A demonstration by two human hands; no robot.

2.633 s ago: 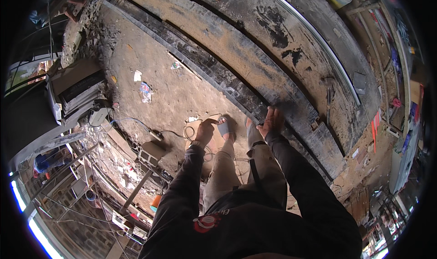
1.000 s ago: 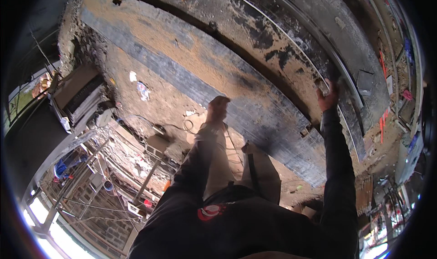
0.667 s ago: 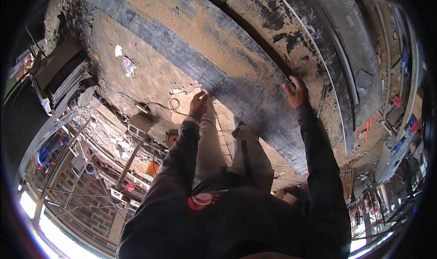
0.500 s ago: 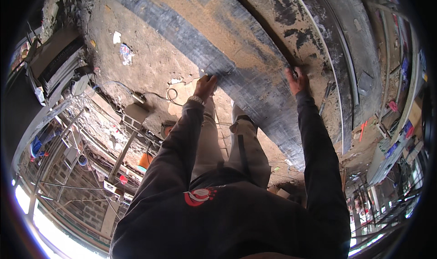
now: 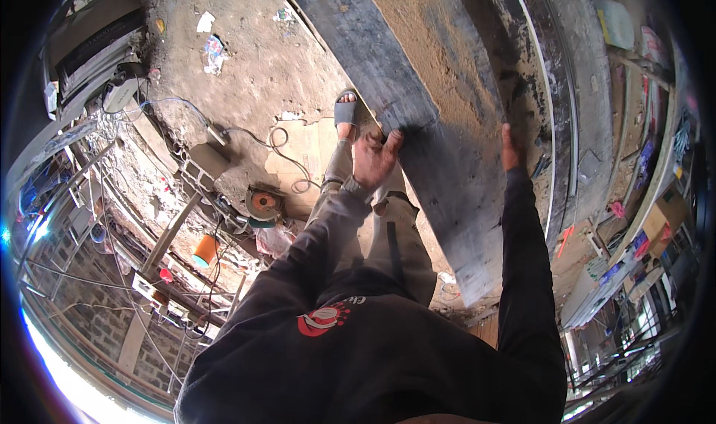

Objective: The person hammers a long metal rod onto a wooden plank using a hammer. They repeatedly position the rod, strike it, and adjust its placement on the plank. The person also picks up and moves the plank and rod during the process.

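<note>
A long dark grey board (image 5: 455, 193), dusted with brown sawdust along its upper right, slants from the top of the view toward my legs. At its left edge is my left hand (image 5: 374, 159), closed, thumb over the top face and fingers partly hidden at the rim. On the opposite edge, my right hand (image 5: 511, 152) lies seen side-on against the board, one digit pointing up and its other fingers out of sight. My sandalled foot (image 5: 345, 112) stands beside the left edge, just beyond my left hand.
Left of my legs lie an angle grinder (image 5: 263, 202), a looped cable (image 5: 277, 142) and an orange cup (image 5: 205, 250). Paper scraps (image 5: 215, 55) litter the dirt floor. A long curved-looking strip with a pale edge (image 5: 550, 126) runs along the right, with piled clutter beyond.
The board has swung to a steeper slant, its near end shifting left and closer to me. Both hands have travelled with it, the left one rightward. The view has shifted, showing the grinder fully.
</note>
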